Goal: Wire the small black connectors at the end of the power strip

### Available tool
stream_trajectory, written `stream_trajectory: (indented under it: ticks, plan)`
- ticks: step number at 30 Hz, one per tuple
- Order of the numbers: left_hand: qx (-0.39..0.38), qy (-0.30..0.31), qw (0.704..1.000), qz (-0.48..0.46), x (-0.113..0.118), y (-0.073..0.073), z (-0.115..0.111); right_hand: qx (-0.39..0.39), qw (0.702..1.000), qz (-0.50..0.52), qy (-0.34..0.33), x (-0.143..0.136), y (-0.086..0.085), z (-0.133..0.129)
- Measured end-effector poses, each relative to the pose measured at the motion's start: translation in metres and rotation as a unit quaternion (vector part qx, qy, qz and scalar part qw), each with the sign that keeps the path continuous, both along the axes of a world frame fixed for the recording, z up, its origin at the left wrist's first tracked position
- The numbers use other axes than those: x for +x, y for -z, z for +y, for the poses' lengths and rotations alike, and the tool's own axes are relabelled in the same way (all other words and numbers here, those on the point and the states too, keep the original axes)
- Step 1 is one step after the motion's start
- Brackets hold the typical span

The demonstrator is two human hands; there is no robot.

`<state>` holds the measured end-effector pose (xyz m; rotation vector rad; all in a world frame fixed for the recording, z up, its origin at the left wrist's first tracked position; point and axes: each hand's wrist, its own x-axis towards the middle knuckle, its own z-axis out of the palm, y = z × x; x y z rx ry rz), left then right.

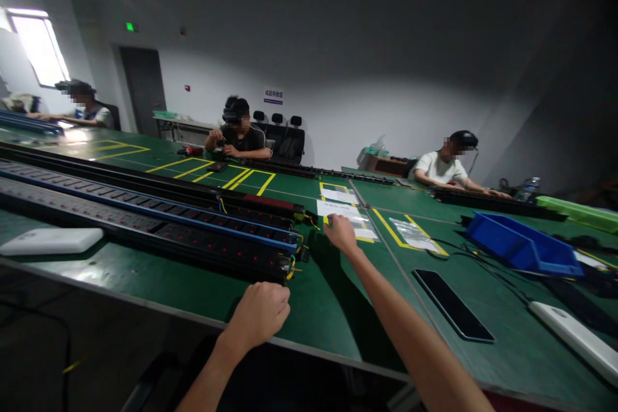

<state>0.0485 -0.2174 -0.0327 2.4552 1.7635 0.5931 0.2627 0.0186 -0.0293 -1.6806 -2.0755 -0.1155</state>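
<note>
The two hands are well apart from each other. The left hand [261,314] is loosely curled at the near edge of the desk [338,325], just beside the end of the nearest black bar [212,250]; its fingertips are hidden, so I cannot tell whether it grips anything. The right hand [341,234] reaches farther forward, its fingers bent, near the white papers [338,208]; whether something is pinched there cannot be told.

The nearest black bar, dotted with red, lies lengthwise to the left of the right hand, with yellow wires [291,268] at its end. A blue strip [270,238] runs along behind its front face, and another long dark bar [261,203] lies beyond.

To the right of the right arm, a phone [454,304] lies flat, with a clear plastic bag [415,234] past it and a blue bin [524,241] farther right. A white device [52,241] rests at the far left, and a second white device [574,338] at the right edge.

Across the desk sit three co-workers: one at left [99,117], one in black [246,145], one in white [441,168].
</note>
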Motion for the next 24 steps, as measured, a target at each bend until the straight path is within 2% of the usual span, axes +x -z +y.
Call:
stream_trajectory:
  ticks: [4,9,13,16,21,24]
  plan:
    - [-0.001,0.000,1.000,0.013,0.000,-0.001,0.000,-0.030,0.999,0.031,-0.011,-0.026,0.004,0.028]
    - [-0.011,0.002,1.000,0.023,0.001,-0.001,-0.001,-0.055,0.995,0.080,0.030,-0.042,0.013,0.045]
    - [-0.014,0.001,1.000,0.028,0.002,-0.002,-0.001,-0.022,0.992,0.098,0.078,-0.045,0.014,0.046]
    - [-0.022,0.002,0.999,0.033,0.002,-0.005,-0.001,0.007,0.993,0.071,0.095,-0.043,0.015,0.043]
    - [-0.027,0.000,0.999,0.033,0.003,-0.007,-0.002,-0.023,0.998,-0.009,0.050,-0.040,0.021,0.038]
    - [-0.025,-0.003,0.999,0.033,0.003,-0.007,-0.002,-0.033,0.999,-0.008,0.037,-0.041,0.025,0.036]
